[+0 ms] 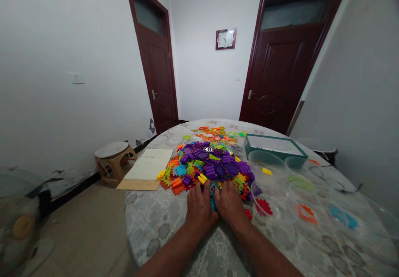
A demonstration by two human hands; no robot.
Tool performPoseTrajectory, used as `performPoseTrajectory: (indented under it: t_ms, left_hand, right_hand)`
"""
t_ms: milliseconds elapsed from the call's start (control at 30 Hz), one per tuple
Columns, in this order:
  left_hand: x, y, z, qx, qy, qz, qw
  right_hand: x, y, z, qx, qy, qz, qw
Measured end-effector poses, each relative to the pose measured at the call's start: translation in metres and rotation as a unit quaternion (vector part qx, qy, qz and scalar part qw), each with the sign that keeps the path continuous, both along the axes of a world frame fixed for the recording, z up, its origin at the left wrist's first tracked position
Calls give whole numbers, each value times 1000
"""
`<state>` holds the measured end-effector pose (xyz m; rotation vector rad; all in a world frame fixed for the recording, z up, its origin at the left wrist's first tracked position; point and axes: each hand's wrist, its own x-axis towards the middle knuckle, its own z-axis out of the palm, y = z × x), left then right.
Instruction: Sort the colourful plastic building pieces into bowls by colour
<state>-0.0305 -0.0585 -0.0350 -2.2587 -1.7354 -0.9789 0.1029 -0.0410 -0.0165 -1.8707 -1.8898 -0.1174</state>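
Note:
A large heap of plastic gear pieces (220, 169), mostly purple with orange, blue, green and yellow among them, lies in front of me on the table. At its near edge, my left hand (199, 205) and my right hand (230, 204) are close together, thumbs nearly meeting. Between them shows a blue plastic piece (213, 194), gripped from both sides; its lower part is partly hidden by my fingers. A yellow piece (202, 179) rests just beyond my left fingertips. Red pieces (247, 213) lie beside my right hand.
Clear plastic tubs stand to the right, holding a red gear (263, 206), an orange piece (307, 213) and a blue piece (343, 217). Behind them is a green-rimmed box (277, 136). A paper sheet (149, 164) lies left; a stool (114, 160) stands beyond the table.

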Motion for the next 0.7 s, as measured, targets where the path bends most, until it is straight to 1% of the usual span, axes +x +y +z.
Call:
performPoseTrajectory:
  t_ms: [233, 333, 433, 567, 700]
  left_hand:
    - [0, 1, -7, 14, -16, -23, 1000]
    - [0, 2, -12, 14, -13, -26, 999]
    - [-1, 5, -16, 11, -8, -22, 1000]
    - [-2, 6, -17, 8, -9, -27, 1000]
    - [-4, 6, -16, 14, -18, -31, 999]
  right_hand:
    - [-1, 2, 2, -21, 0, -10, 1000]
    - [-3, 2, 2, -13, 0, -22, 1000]
    - [-4, -1, 1, 1, 0, -18, 1000]
    - [-7, -3, 2, 13, 8, -11, 1000]
    - [-7, -5, 1, 8, 28, -15, 999]
